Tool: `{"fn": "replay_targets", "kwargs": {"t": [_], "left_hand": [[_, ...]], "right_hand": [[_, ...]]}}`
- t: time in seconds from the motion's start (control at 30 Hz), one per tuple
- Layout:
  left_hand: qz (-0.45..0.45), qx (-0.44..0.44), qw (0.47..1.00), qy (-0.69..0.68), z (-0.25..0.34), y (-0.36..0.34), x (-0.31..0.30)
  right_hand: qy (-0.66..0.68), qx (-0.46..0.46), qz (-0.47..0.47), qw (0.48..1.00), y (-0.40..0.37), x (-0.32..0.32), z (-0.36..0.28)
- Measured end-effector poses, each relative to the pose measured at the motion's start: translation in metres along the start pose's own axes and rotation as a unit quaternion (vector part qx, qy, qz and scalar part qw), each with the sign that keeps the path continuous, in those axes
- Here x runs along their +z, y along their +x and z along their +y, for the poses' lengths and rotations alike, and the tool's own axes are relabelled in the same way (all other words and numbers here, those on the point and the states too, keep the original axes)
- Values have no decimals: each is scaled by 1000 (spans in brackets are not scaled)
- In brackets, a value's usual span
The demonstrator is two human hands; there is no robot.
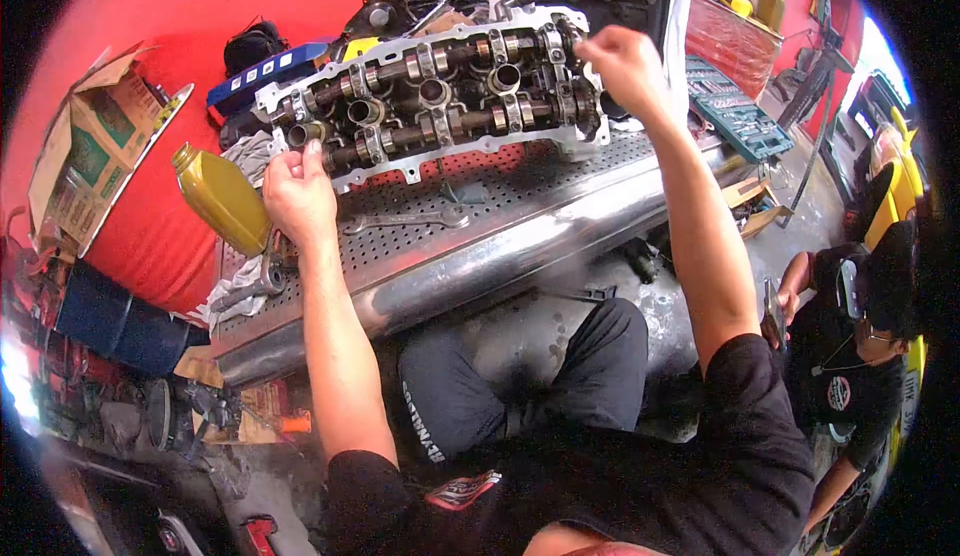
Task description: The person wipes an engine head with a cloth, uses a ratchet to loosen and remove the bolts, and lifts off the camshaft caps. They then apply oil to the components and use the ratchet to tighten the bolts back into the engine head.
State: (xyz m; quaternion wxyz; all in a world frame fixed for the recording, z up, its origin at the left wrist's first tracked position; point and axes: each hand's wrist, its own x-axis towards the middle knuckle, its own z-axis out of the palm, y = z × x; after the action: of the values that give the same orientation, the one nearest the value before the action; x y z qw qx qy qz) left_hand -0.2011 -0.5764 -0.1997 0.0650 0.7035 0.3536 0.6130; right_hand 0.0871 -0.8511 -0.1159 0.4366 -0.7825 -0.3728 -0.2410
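Observation:
A cylinder head point(412, 173) with two camshafts and several round tubes in a row lies on a perforated metal bench top point(400, 256). My left hand point(300, 194) grips its near left corner, thumb and fingertips beside the leftmost tube point(305, 134). At the opposite end, my right hand point(628, 68) is closed, its fingertips close to the camshaft gears point(572, 41). Whatever those fingers may hold is hidden. In front of the head a combination wrench point(410, 219) rests on the bench. An olive-gold bottle point(222, 199) stands tilted in view just left of my left hand.
A socket set case point(735, 106) lies open at the bench's right. Behind the head are a blue box point(265, 76) and dark engine parts point(385, 11). A cardboard box point(95, 146) stands at left. Another person point(850, 356) holding a phone-like object is at lower right.

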Motion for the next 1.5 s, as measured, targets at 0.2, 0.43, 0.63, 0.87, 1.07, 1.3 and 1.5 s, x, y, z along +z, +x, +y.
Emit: {"fn": "replay_targets", "kwargs": {"t": [0.2,0.43,0.63,0.87,1.07,1.3,1.5], "left_hand": [[18,77,997,24,-9,2,8],[-43,-20,998,48,2,0,-2],[10,72,997,20,-6,-3,9],[-3,71,995,67,-2,-1,4],[-1,10,999,45,8,-6,-4],[9,87,995,47,-1,-5,3],[-78,-67,993,51,4,-21,-26]], "right_hand": [[-74,-12,9,997,40,19,6],[22,81,8,996,-18,-12,-13],[-68,-29,14,997,29,19,10],[20,10,81,996,-45,-9,-3],[134,-47,54,988,-135,19,-22],[49,-19,126,991,-59,19,-19],[-62,-21,31,997,38,22,16]]}}
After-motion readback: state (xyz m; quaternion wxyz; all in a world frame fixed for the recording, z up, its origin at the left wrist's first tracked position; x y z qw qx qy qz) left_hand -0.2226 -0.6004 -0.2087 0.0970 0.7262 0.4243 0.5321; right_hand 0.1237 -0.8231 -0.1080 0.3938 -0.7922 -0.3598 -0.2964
